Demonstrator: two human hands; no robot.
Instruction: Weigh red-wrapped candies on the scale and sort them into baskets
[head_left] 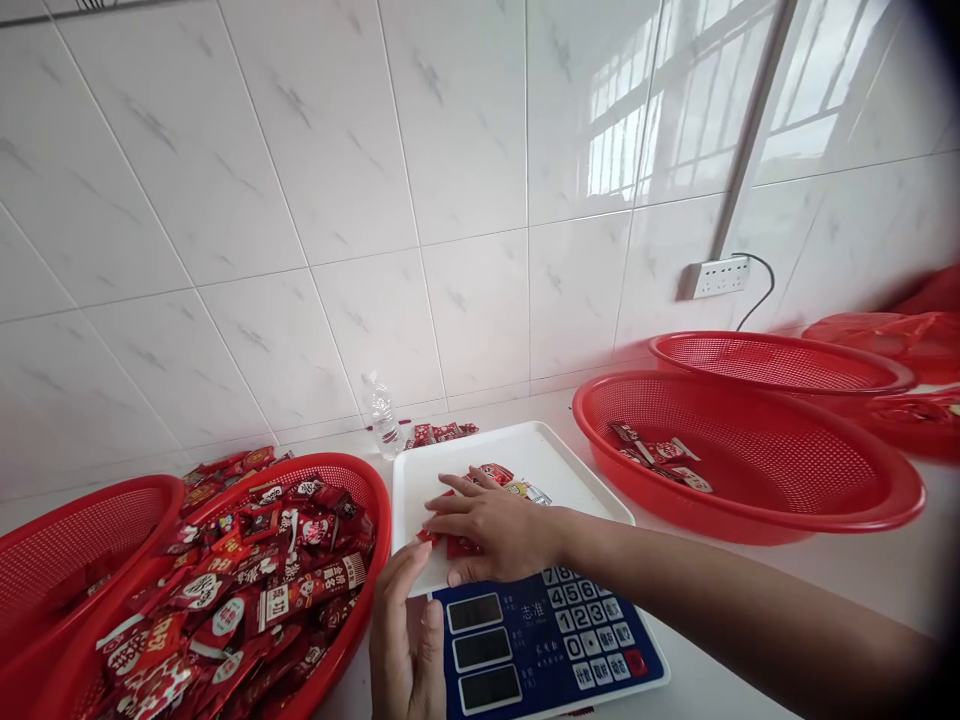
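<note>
Wall, bkgd: covered w/ lg white marbled tiles; window bars reflected upper R. White tabletop set against it. Near R red basket sparsely filled, a few packets gathered at its L end; back R red basket placed just behind, partly hidden by it. L side: full red basket heaped w/ red & dk-red wrapped packets; far L red basket cut off by pic edge, some packets seen inside. Betw. the L & R baskets: digital scale, blue panel faced to the wearer, 3 displays stacked L of keypad, all seen dark. Topped w/ white tray.

R hand laid palm-down over tray, fingers spread & pointed L; packets partly covered by it, grip underneath can't be told. L hand held at tray's near L corner, fingers bent, thumb kept apart, nothing seen gripped; fingertips nr a packet by R hand.

Clear plastic bottle stood behind tray's back L corner. Socket strip mounted on wall, R, black cord attached. Smallest: tray packets, red, one partly white, lying under & just beyond R hand; more loose packets piled behind tray, nr bottle.
</note>
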